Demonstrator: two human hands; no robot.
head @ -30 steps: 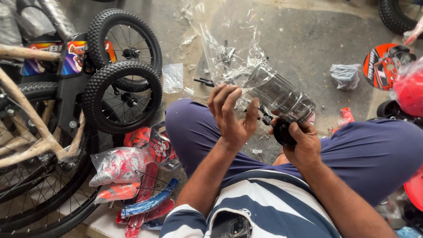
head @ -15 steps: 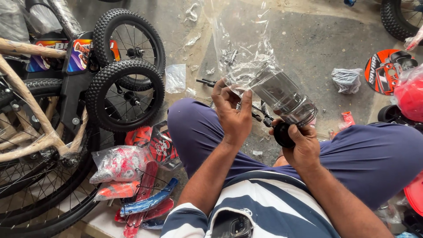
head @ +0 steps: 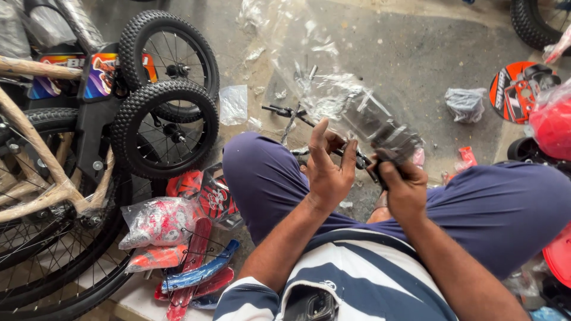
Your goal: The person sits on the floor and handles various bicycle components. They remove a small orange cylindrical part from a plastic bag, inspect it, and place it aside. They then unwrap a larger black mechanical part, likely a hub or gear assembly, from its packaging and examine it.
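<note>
Seated on a grey concrete floor (head: 416,53) amid bicycle parts, knees spread in blue trousers (head: 262,178), striped shirt at the bottom edge. Held up between the knees: a clear plastic bag (head: 357,113), crinkled and glossy, with dark metal parts (head: 389,137) showing through its lower end. Long axis of the bag slanting from the right hand up and away toward the top left, its loose open end fanned out over the floor. Right hand (head: 404,184) closed tight around the bag's lower end and a black part inside it. Left hand (head: 327,166) just beside it, palm toward the bag, fingers (head: 318,139) spread and raised, thumb and a fingertip seemingly touching the plastic; a real pinch not clear from here.

Exact kind of the parts in the bag hard to make out behind glare and folds. A thin black rod (head: 285,111) lying on the floor just beyond the left knee, partly covered by the plastic.

Toward the left edge of the floor, two small knobbly wheels (head: 166,128) leaning on a paper-wrapped bicycle frame (head: 35,154), the frame cut off by the picture's edge. Below them, near the bottom left corner, bagged red and blue plastic pieces (head: 178,261). At the right edge, a red and black disc (head: 517,89) and a crumpled bag (head: 465,104), with another tyre (head: 535,21) cropped at the top right corner.
</note>
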